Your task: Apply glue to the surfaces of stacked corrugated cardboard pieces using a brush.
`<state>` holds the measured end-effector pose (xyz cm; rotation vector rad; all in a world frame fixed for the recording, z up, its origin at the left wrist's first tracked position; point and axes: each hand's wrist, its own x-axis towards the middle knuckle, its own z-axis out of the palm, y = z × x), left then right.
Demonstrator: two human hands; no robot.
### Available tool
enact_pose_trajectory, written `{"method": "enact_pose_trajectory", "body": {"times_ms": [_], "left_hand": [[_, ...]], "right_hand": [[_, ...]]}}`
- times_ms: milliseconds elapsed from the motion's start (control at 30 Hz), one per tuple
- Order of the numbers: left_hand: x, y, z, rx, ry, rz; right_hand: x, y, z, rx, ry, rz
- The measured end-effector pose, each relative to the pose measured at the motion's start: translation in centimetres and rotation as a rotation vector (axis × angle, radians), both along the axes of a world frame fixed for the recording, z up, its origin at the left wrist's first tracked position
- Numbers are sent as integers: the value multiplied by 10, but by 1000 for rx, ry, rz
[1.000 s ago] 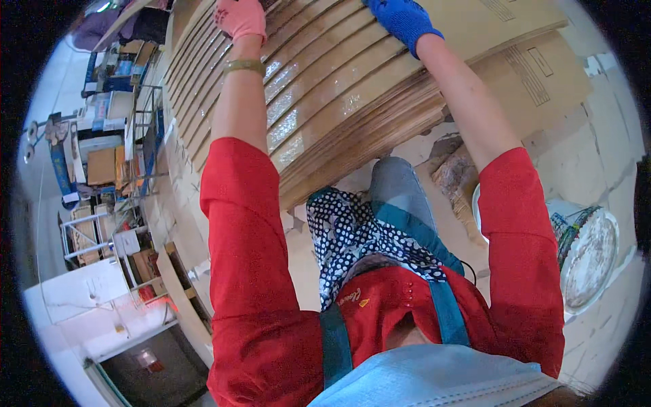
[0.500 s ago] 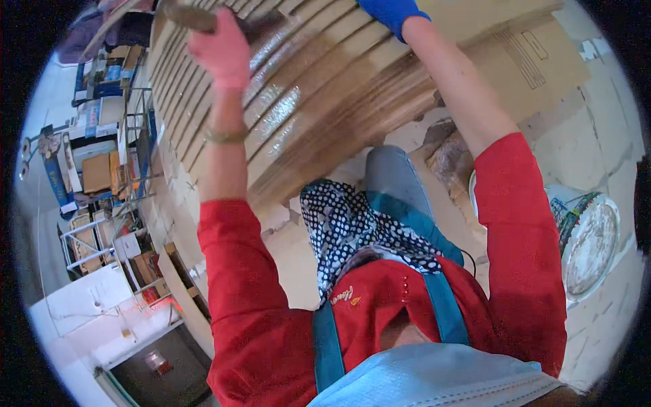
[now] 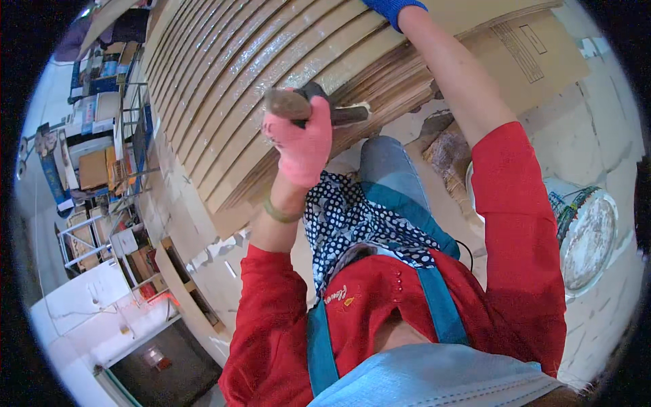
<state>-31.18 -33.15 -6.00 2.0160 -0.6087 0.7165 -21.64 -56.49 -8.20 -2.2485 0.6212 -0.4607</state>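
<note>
My left hand [image 3: 302,146], in a pink glove, is closed around a brush with a thick wooden handle [image 3: 288,105]. Its dark head [image 3: 349,114] points right and carries whitish stuff at the tip. The brush is over the near edge of a fanned stack of brown cardboard sheets [image 3: 224,88]. Wet, shiny streaks run across their exposed strips. My right hand [image 3: 397,8], in a blue glove, is at the stack's far right part; the top edge of the picture cuts off its fingers.
A white bucket [image 3: 588,241] with a smeared surface stands at my right. More flat cardboard [image 3: 536,54] lies beyond my right forearm. A crumpled plastic-wrapped bundle [image 3: 451,159] rests near my knee. Shelving and boxes [image 3: 98,169] line the left side.
My left hand has brought the brush from the far left of the sheets toward me and to the right, to the near edge. My right hand has hardly moved.
</note>
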Motion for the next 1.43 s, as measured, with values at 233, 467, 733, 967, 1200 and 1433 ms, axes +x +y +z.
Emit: {"method": "enact_pose_trajectory", "body": {"times_ms": [233,467,733,967,1200,1433], "left_hand": [[29,-9,11,-214,-23,51],[4,-2,-5,146,106,-98],[218,-25,94,-116,-107,-62],[285,-13,61,64,193,256],[90,48,32,-10,255,-18],[64,75,37,524,-146,265]], "right_hand": [[3,1,5,37,51,28],[3,-9,2,30,31,44],[-1,-4,17,32,13,-51],[23,-13,-24,-78,72,107],[15,-2,-16,-197,12,5],[2,36,13,-727,-701,31]]}}
